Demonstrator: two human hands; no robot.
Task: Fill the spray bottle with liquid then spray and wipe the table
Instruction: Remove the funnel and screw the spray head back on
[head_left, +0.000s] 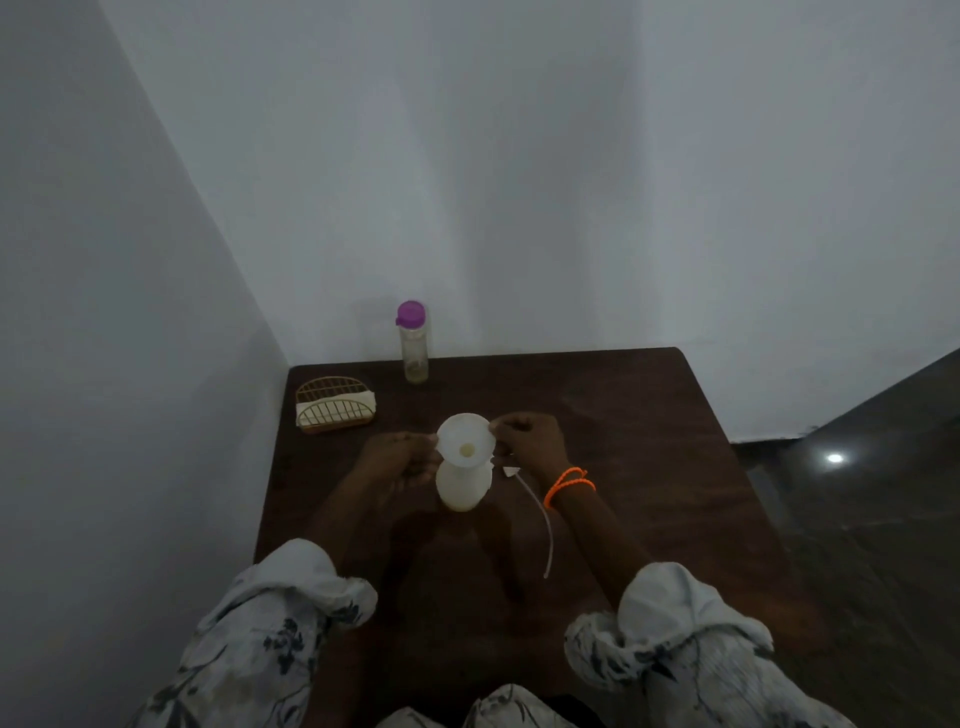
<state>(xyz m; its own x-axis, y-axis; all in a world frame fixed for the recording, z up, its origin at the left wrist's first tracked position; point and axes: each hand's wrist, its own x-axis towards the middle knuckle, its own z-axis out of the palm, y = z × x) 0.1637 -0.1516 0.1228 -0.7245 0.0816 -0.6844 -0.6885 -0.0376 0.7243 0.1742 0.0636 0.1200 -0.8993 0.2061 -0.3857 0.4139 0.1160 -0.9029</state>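
Note:
A white spray bottle body (462, 488) stands upright on the dark wooden table (649, 415), its sprayer off. A white funnel (465, 439) sits in its neck. My left hand (400, 457) pinches the funnel's left rim and my right hand (530, 439), with an orange band on the wrist, pinches its right rim. The spray head with its long dip tube (537, 512) lies on the table just right of the bottle, partly hidden under my right wrist. A clear bottle with a purple cap (413, 343) stands capped at the table's far edge.
A gold wire napkin holder (335, 405) with white napkins sits at the far left corner. White walls close the table's left and far sides. Dark floor (857, 493) lies to the right.

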